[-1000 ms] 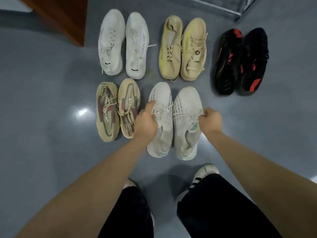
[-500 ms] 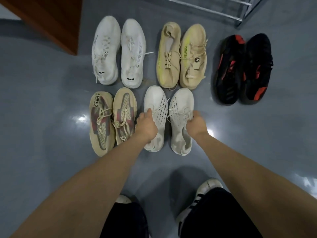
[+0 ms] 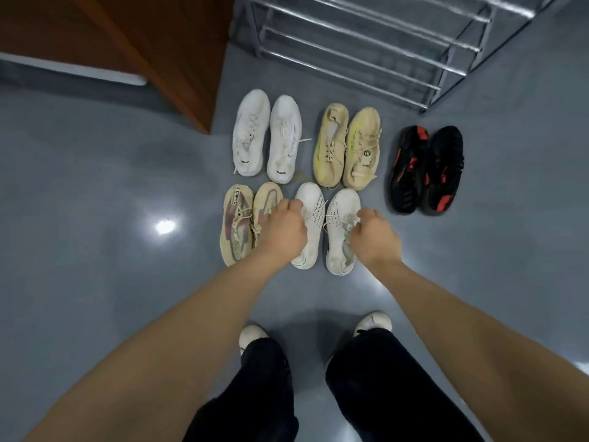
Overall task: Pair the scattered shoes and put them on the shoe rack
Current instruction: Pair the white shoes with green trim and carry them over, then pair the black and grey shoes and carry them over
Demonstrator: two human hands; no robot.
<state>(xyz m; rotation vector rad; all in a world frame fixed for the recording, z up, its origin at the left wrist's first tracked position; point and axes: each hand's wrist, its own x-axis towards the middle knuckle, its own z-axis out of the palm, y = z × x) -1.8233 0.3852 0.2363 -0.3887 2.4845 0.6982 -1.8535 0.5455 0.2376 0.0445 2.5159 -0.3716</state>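
My feet: two pale shoe tips (image 3: 372,323) show below my dark trousers (image 3: 376,387), standing on the grey floor (image 3: 95,282).
My left hand (image 3: 282,232): the fingers are curled around the laces and tongue part of the left white knit shoe (image 3: 310,218); the hand covers the middle of this shoe and also a part of the shoe beside it.
My right hand (image 3: 376,236): the fingers are curled and pinch the laces of the right white knit shoe (image 3: 339,231).
White knit pair: the two shoes are side by side, toes away from me, with small dark marks on the upper. I cannot tell if they touch the floor or are a little lifted.
Beige pair with pink pattern (image 3: 237,224): just beside my left hand, on the floor, toes away from me.
Plain white pair (image 3: 266,135): in the farther row, on the left, the two shoes close together.
Tan and yellow pair (image 3: 347,145): in the middle of the farther row, a small tag lies on the right shoe.
Black and red pair (image 3: 427,170): to the right, apart from the other pairs.
Shoe rack (image 3: 366,43): metal bars, beyond all the shoes, with no shoes on the bars that I can see.
Brown wooden furniture (image 3: 153,43): far left, next to the rack.
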